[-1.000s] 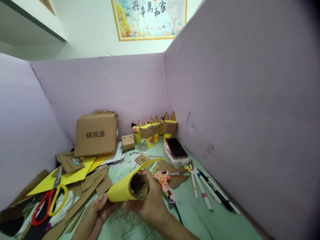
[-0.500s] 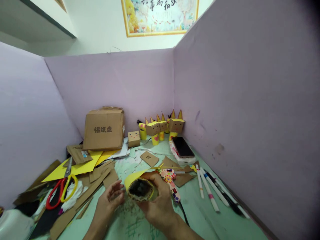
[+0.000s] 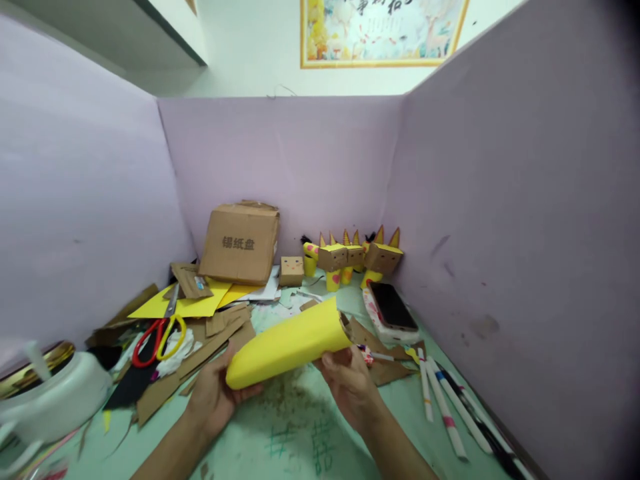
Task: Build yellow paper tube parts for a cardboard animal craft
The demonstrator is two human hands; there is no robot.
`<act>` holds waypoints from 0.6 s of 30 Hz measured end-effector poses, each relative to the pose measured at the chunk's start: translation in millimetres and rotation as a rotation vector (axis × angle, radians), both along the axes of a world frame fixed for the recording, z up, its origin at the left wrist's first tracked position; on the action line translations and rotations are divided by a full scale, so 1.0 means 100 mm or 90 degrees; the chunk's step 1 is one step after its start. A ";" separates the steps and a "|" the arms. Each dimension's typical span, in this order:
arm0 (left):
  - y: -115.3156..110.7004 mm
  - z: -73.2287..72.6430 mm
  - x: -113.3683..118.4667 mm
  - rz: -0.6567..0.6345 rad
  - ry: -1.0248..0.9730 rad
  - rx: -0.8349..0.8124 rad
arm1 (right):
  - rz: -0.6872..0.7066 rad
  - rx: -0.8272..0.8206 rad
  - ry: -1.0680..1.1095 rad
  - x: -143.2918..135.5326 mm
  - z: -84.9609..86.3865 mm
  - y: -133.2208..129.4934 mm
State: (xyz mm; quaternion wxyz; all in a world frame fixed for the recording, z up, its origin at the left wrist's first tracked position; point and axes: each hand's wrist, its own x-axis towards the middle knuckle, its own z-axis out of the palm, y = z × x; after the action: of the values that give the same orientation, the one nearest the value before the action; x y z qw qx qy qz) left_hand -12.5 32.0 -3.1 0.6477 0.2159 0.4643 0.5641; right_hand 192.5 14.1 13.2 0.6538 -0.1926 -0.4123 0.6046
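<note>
A cardboard tube wrapped in yellow paper (image 3: 290,343) is held lengthwise above the table, its right end a little higher. My left hand (image 3: 217,390) cups the left end from below, with its fingers partly hidden behind the tube. My right hand (image 3: 350,380) grips the underside near the right end, where a ragged brown edge shows. Behind my right hand lies a flower-patterned glue gun (image 3: 367,355), mostly covered by the tube and hand. Brown cardboard scraps (image 3: 377,343) lie around it.
Red-and-yellow scissors (image 3: 159,340) lie on scraps at left, near a white pot (image 3: 60,393). A cardboard box (image 3: 240,243), a small cardboard block (image 3: 291,271) and several yellow horned figures (image 3: 333,260) stand at the back. A phone (image 3: 393,307) and several markers (image 3: 445,417) lie right.
The tube has turned from end-on to sideways, showing its yellow side. My left hand, apart before, now holds its left end. My right hand has shifted to the other end. The view has swung left.
</note>
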 end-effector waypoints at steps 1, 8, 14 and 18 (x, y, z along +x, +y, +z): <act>0.00 0.01 0.00 0.034 0.008 -0.001 | 0.023 -0.016 0.005 0.00 0.01 0.00; -0.02 -0.02 0.04 0.030 0.011 0.174 | 0.098 -0.147 -0.022 -0.15 -0.14 0.03; -0.18 0.01 0.21 -0.118 -0.011 0.232 | -0.047 -0.172 0.108 -0.17 -0.20 0.07; -0.24 0.01 0.18 -0.105 -0.035 0.252 | -0.073 -0.296 0.120 0.04 -0.17 0.13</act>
State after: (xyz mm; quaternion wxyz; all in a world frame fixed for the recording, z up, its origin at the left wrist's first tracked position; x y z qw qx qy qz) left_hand 5.8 8.0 -1.8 0.6491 0.3602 0.3075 0.5952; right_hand 196.3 26.8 -4.1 0.6606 -0.3039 -0.1877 0.6603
